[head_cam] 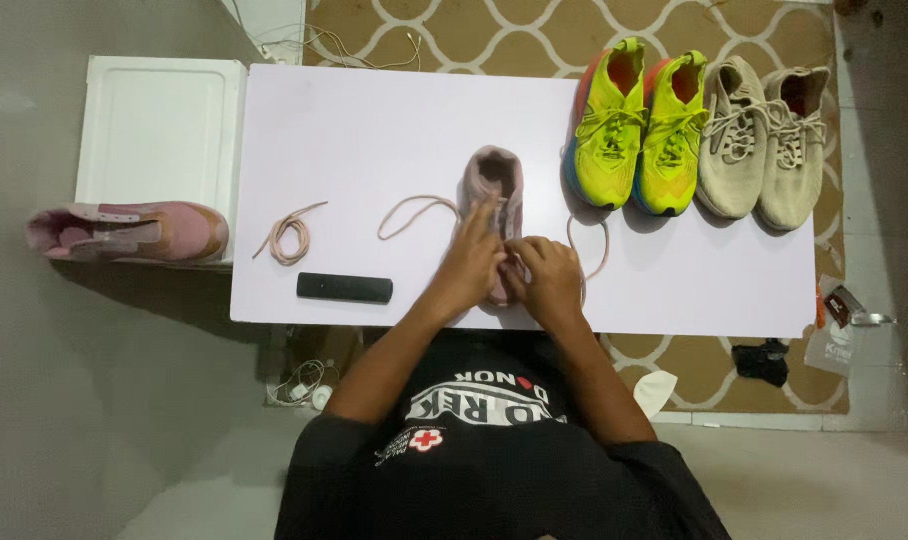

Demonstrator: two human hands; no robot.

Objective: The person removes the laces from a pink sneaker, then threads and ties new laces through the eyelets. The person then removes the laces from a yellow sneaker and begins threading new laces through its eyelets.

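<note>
Hands meet at the near end of a pink shoe (494, 190) in the middle of the white table (374, 120): left hand (474, 262) curls over it, right hand (549, 275) pinches its lace (414, 208). Left lie a coiled lace (289, 235) and black remote (344, 288). Far right stand neon shoes (639, 130) and beige shoes (764, 140).

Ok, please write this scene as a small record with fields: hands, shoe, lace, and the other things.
left hand: on the pink shoe
right hand: at the shoe's near end
lace: threaded, loops out both sides
spare lace: coiled, apart
black bar: near table edge
other shoes: yellow pair, beige pair, second pink shoe off the table
</note>
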